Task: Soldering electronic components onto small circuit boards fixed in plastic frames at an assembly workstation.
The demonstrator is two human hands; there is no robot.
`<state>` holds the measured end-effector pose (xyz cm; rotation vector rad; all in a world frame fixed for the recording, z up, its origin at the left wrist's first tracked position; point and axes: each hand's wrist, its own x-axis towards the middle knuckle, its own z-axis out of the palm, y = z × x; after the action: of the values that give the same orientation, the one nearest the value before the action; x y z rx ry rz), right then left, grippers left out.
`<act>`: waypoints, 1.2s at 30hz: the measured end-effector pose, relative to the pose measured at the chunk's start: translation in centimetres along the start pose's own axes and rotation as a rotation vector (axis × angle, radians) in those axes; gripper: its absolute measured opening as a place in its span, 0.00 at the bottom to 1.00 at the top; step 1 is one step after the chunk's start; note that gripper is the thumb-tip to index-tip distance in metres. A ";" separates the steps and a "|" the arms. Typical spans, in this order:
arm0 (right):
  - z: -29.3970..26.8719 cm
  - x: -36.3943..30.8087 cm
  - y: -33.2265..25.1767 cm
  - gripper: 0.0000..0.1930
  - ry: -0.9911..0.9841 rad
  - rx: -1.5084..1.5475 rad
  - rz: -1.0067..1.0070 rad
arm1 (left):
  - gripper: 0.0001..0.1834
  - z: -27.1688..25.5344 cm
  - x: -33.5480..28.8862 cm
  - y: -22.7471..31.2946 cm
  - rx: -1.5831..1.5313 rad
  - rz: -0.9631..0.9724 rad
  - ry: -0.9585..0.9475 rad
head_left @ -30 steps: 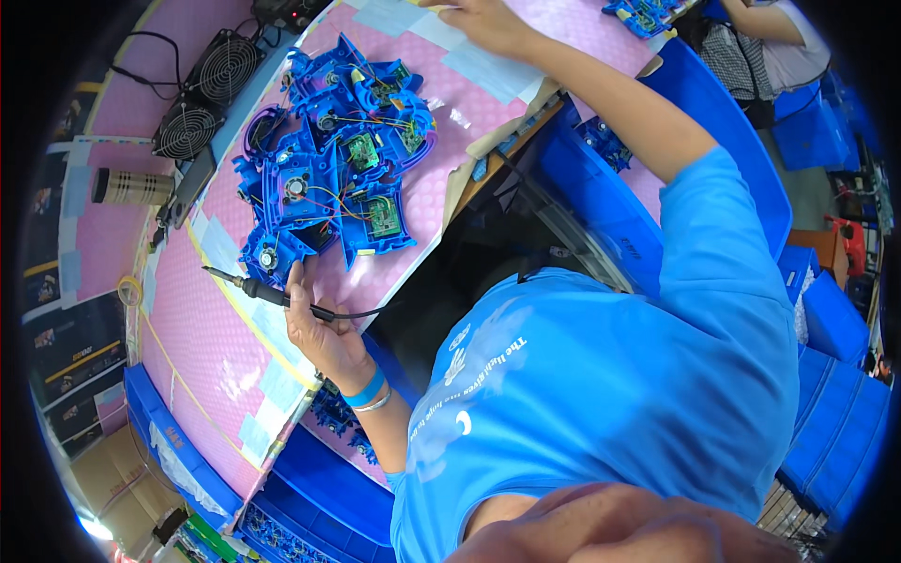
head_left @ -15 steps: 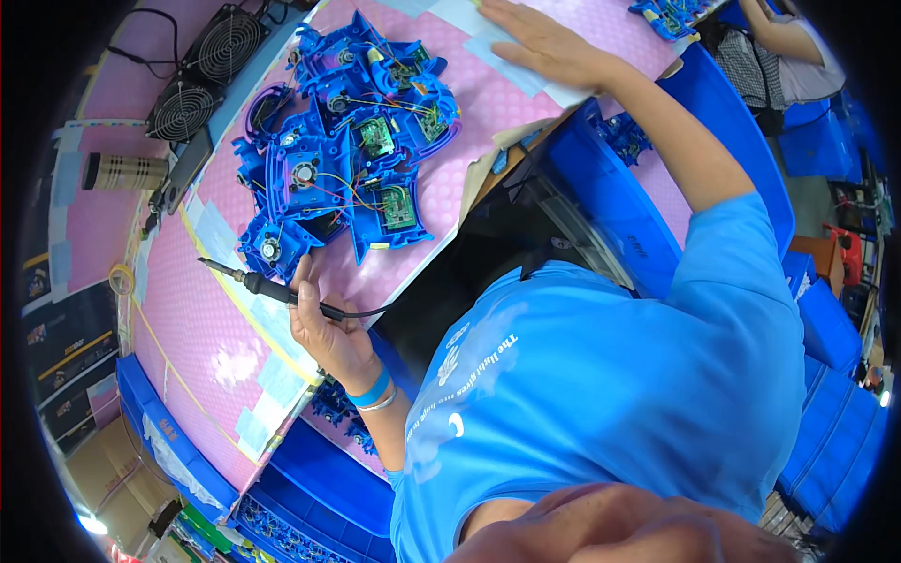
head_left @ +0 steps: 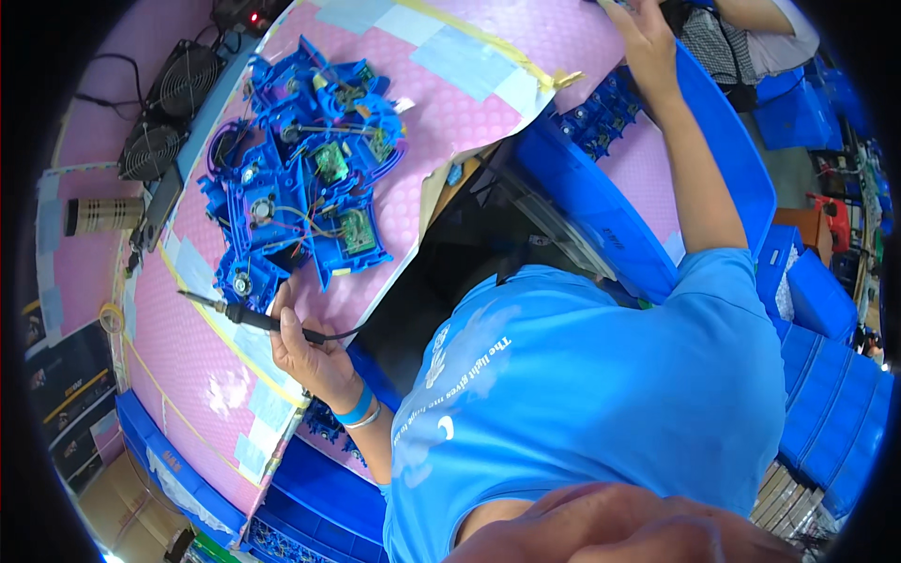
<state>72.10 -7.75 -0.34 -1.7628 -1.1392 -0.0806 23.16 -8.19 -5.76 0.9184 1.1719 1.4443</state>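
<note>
My left hand (head_left: 314, 355) grips the black handle of a soldering iron (head_left: 239, 313). The iron lies low over the pink mat (head_left: 460, 117), its tip pointing left. Just beyond it sits a pile of blue plastic housings (head_left: 300, 188) with green circuit boards and loose wires. My right hand (head_left: 649, 52) is stretched far out at the top of the view, over the mat's far edge beside a blue bin (head_left: 601, 220). Its fingertips run out of the picture, so I cannot see whether it holds anything.
Two black fans (head_left: 164, 113) stand at the mat's left, with a striped cylinder (head_left: 103, 216) and a tape roll (head_left: 111, 317) nearby. Blue parts (head_left: 596, 117) fill a bin near my right arm. Blue crates (head_left: 826, 375) stack on the right. Another person (head_left: 751, 42) works at the top right.
My right hand has left the middle of the pink mat and reached farther out toward the blue bin. My left hand keeps the soldering iron in about the same spot.
</note>
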 end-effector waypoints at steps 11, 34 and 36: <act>-4.8 17.0 15.3 0.47 -0.219 -0.479 0.034 | 0.21 -1.4 0.3 -0.4 0.098 -0.012 0.014; 5.5 9.1 -1.3 0.39 -0.510 -0.498 -0.214 | 0.16 -0.2 0.0 0.1 0.093 0.013 0.031; 6.1 8.0 -0.6 0.39 -0.494 0.117 -0.622 | 0.15 -0.1 0.0 0.0 0.069 0.016 0.047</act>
<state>73.49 2.14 1.15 -1.2982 -1.9832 0.0528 23.09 -8.20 -5.75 0.9472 1.2583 1.4528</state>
